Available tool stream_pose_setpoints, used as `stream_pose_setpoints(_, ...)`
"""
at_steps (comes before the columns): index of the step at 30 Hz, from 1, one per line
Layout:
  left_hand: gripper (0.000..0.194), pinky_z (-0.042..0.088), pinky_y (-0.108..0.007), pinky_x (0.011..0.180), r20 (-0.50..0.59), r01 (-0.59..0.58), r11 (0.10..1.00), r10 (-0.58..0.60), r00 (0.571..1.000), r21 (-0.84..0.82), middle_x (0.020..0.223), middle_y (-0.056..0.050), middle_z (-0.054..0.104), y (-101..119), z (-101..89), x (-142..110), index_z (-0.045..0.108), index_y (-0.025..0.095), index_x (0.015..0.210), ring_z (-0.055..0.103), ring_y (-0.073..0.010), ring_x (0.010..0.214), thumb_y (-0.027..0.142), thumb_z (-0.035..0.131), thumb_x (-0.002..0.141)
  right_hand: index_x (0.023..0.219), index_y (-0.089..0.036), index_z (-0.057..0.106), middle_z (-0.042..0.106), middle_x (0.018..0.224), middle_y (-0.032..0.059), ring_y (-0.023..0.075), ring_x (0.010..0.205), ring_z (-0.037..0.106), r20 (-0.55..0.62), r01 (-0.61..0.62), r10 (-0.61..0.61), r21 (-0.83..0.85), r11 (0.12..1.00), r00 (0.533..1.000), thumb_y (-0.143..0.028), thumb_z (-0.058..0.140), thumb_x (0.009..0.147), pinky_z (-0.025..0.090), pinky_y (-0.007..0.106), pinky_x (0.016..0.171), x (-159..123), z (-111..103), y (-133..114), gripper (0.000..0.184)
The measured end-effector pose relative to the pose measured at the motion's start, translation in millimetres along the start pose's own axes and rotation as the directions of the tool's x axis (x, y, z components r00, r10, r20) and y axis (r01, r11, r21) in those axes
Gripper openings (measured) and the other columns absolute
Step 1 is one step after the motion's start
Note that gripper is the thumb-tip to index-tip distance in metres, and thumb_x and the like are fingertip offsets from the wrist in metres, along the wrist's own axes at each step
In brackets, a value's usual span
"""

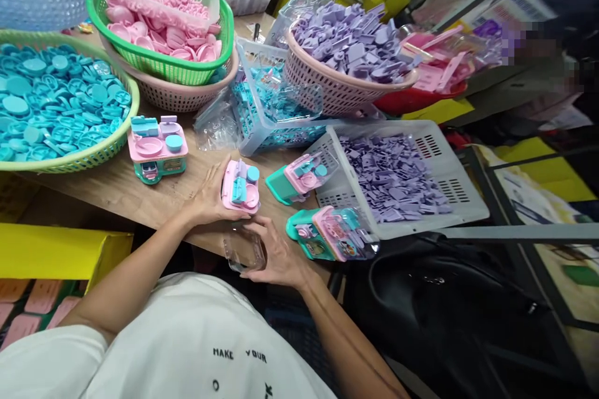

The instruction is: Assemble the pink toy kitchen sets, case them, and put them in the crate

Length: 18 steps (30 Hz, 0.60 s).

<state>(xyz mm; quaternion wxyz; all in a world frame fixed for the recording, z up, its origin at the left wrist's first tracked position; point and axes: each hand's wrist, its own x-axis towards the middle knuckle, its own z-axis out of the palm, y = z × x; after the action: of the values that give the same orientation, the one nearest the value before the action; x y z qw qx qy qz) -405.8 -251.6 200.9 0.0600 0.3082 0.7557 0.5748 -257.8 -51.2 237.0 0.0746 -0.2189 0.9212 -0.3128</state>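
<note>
My left hand (210,195) is closed around the side of a small pink toy kitchen (240,187) with blue and purple parts on its top. Just below it, near the table's front edge, my right hand (276,254) grips a clear plastic cover (244,249) between thumb and fingers. The cover and the toy kitchen are apart or barely touching; I cannot tell which. Another toy kitchen (158,148) stands upright to the left. On the right lie two more on their sides, one toy kitchen (302,177) farther back and a clear-covered toy kitchen (332,234) nearer.
A green basket of blue discs (133,113) stands at the left. Behind are a green basket of pink pieces (163,72), a pink basket of purple parts (337,92) and a clear bin of blue parts (255,137). A white basket (468,199) lies tilted at right.
</note>
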Motion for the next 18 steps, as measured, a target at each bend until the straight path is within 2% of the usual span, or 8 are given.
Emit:
stream_pose_setpoints(2,0.127,0.033,-0.054,0.119,-0.007,-0.007,1.000,0.007,1.000,0.000,0.152,-0.018,0.038,2.3,3.4,-1.7,0.021,0.022,0.157,0.037,-0.0387,0.142,0.055,0.089,0.055,0.142,-0.025,0.034,0.040,0.133,0.0134,0.0316,0.127,0.050,-0.037,-0.018,0.019,0.017,1.000,0.999,-0.051,0.084,0.064,0.047,0.050,0.108,-5.0,-12.1,-11.4,0.097)
stream_pose_setpoints(3,0.125,0.035,-0.053,0.118,-0.008,-0.013,1.000,0.013,1.000,-0.002,0.150,-0.018,0.040,4.3,7.2,-3.0,0.023,0.022,0.156,0.040,-0.0382,0.140,0.055,0.089,0.055,0.143,-0.025,0.034,0.039,0.133,0.0138,0.0329,0.127,0.050,-0.103,-0.032,0.033,0.010,0.999,0.994,-0.057,0.083,0.063,0.047,0.052,0.107,-5.6,-22.1,-19.0,0.099)
stream_pose_setpoints(6,0.122,0.037,-0.052,0.115,-0.027,-0.033,0.999,0.032,0.999,-0.019,0.144,-0.019,0.045,12.2,26.2,-7.3,0.029,0.019,0.151,0.044,-0.0375,0.136,0.057,0.089,0.053,0.147,-0.027,0.028,0.033,0.138,0.0164,0.0380,0.134,0.041,-0.381,-0.054,0.018,-0.084,0.995,0.924,-0.062,0.077,0.066,0.048,0.056,0.104,7.7,-58.2,-39.3,0.101)
stream_pose_setpoints(7,0.121,0.037,-0.053,0.115,-0.037,-0.036,0.999,0.035,0.999,-0.026,0.143,-0.019,0.046,14.8,33.5,-8.6,0.030,0.018,0.150,0.045,-0.0376,0.135,0.058,0.089,0.052,0.148,-0.029,0.027,0.032,0.141,0.0160,0.0388,0.137,0.038,-0.421,-0.044,-0.023,-0.149,0.988,0.907,-0.059,0.076,0.069,0.048,0.057,0.104,17.0,-68.8,-42.3,0.098)
stream_pose_setpoints(8,0.120,0.037,-0.053,0.114,-0.047,-0.034,0.999,0.032,0.998,-0.031,0.143,-0.019,0.047,16.9,40.3,-9.8,0.030,0.018,0.149,0.045,-0.0377,0.134,0.059,0.088,0.052,0.149,-0.030,0.027,0.032,0.142,0.0150,0.0389,0.139,0.035,-0.418,-0.023,-0.074,-0.221,0.975,0.905,-0.054,0.076,0.071,0.046,0.059,0.105,27.4,-77.1,-42.7,0.095)
stream_pose_setpoints(11,0.114,0.037,-0.052,0.112,-0.055,-0.039,0.999,0.037,0.998,-0.031,0.144,-0.019,0.047,19.4,52.9,-11.8,0.032,0.018,0.147,0.046,-0.0376,0.133,0.057,0.084,0.054,0.151,-0.031,0.031,0.038,0.140,0.0127,0.0365,0.134,0.040,-0.279,0.056,-0.157,-0.337,0.940,0.947,-0.048,0.078,0.073,0.041,0.062,0.110,54.0,-86.5,-32.0,0.093)
stream_pose_setpoints(13,0.112,0.038,-0.052,0.111,-0.043,-0.052,0.999,0.051,0.998,-0.014,0.144,-0.019,0.047,18.4,55.0,-12.3,0.032,0.018,0.146,0.047,-0.0376,0.132,0.052,0.084,0.053,0.151,-0.031,0.033,0.038,0.136,0.0124,0.0343,0.130,0.044,-0.229,0.066,-0.146,-0.325,0.943,0.962,-0.048,0.080,0.072,0.042,0.059,0.110,61.0,-82.9,-22.3,0.094)
stream_pose_setpoints(18,0.110,0.040,-0.051,0.107,-0.041,-0.051,0.999,0.051,0.998,0.013,0.141,-0.018,0.049,15.8,54.5,-13.2,0.032,0.018,0.145,0.049,-0.0370,0.127,0.051,0.083,0.054,0.151,-0.034,0.034,0.033,0.134,0.0101,0.0332,0.131,0.041,-0.250,-0.007,-0.061,-0.265,0.964,0.966,-0.043,0.082,0.070,0.044,0.056,0.110,51.7,-73.0,-13.9,0.095)
